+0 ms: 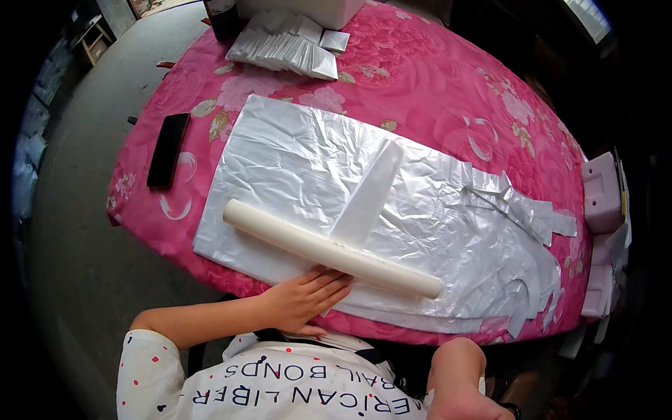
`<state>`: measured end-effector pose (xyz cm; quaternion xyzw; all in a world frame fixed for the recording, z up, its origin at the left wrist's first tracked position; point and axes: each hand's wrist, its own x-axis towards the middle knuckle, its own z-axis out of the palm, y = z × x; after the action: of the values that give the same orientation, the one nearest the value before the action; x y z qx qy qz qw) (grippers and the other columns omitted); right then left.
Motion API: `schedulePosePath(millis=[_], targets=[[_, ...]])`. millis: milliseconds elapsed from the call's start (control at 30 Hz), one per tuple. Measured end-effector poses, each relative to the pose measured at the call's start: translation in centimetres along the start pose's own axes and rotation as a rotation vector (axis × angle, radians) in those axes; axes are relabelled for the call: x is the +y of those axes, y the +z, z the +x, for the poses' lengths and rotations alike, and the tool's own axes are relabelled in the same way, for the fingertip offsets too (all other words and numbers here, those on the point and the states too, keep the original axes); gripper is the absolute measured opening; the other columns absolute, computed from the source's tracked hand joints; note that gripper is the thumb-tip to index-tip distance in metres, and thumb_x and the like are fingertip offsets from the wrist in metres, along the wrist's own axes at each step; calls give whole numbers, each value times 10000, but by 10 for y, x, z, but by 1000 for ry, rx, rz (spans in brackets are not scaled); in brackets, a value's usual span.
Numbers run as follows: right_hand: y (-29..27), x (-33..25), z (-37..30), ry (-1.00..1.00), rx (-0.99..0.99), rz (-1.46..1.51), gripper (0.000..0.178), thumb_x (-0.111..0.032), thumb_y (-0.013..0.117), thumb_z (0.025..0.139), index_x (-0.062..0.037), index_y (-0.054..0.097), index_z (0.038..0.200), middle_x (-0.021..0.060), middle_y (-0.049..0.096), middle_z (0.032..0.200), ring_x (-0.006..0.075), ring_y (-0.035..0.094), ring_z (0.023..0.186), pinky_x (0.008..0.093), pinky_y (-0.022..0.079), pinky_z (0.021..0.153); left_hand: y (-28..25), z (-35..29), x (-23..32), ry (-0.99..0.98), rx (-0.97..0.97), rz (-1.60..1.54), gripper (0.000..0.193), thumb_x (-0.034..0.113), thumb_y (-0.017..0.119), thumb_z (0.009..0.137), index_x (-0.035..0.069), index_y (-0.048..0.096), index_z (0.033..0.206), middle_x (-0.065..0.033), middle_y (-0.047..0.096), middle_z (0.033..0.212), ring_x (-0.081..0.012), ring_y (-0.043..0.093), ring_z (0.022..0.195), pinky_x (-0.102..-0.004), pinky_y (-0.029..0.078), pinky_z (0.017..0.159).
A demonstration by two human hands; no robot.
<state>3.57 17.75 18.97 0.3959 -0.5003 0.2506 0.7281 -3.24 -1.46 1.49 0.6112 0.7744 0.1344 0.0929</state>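
My left hand (308,299) lies flat with its fingers stretched out, at the near edge of a stack of silvery-white plastic bags (280,157). Its fingertips touch or nearly touch the underside of a long cream-white plastic pipe (329,246), which lies slantwise across the sheets. From beneath the pipe a narrow folded translucent plastic bag (369,192) sticks out toward the far side. Of my right arm (458,364) only the bent elbow and part of the forearm show at the lower edge; the hand is outside the picture.
A pink flowered cloth (420,63) covers the table. A black phone (168,150) lies at the left. Several small folded plastic packets (283,45) are piled at the far side, by a white box (308,8) and a dark cup (222,19). Pale plastic containers (602,192) stand at the right edge.
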Motion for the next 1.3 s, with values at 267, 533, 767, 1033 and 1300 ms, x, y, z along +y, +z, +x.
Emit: schedulePosePath(millis=[267, 533, 767, 1033, 1300], targets=[[-3, 6, 32, -259, 6, -195, 222, -218, 485, 901, -70, 597, 779, -19, 583, 643, 84, 540, 552, 170, 391, 498, -3, 2, 0, -1, -14, 27, 828, 571, 420, 817, -66, 328, 1338, -217, 254, 1438, -328, 180, 1367, -448, 81, 1122], [-16, -4, 33, -249, -82, -134, 220, -173, 471, 905, -62, 586, 753, -23, 570, 646, 62, 539, 560, 167, 389, 495, -2, 2, 0, 2, -25, 22, 834, 552, 469, 799, -66, 326, 1340, -217, 245, 1442, -329, 169, 1370, -448, 79, 1122], [-26, -17, -11, 359, -179, 6, 207, -280, 616, 826, -116, 491, 818, -38, 515, 709, 107, 478, 617, 243, 363, 578, -2, 2, 1, 12, -15, 48, 843, 565, 465, 801, -65, 322, 1343, -222, 254, 1435, -336, 173, 1367, -453, 80, 1121], [-12, -11, -153, 864, -1402, -205, 549, -164, 674, 731, -72, 497, 1243, 129, 528, 1100, 276, 514, 997, 382, 400, 841, -3, 4, 1, -5, -12, 92, 823, 583, 431, 817, -67, 359, 1318, -219, 299, 1413, -329, 244, 1342, -456, 127, 1108], [-75, 47, -165, 942, -1421, -604, 610, -100, 666, 735, -122, 448, 1304, 115, 552, 1030, 298, 531, 896, 412, 425, 794, -1, 0, 3, -10, -6, 74, 815, 583, 427, 825, -28, 326, 1355, -179, 262, 1452, -283, 214, 1367, -433, 128, 1106]])
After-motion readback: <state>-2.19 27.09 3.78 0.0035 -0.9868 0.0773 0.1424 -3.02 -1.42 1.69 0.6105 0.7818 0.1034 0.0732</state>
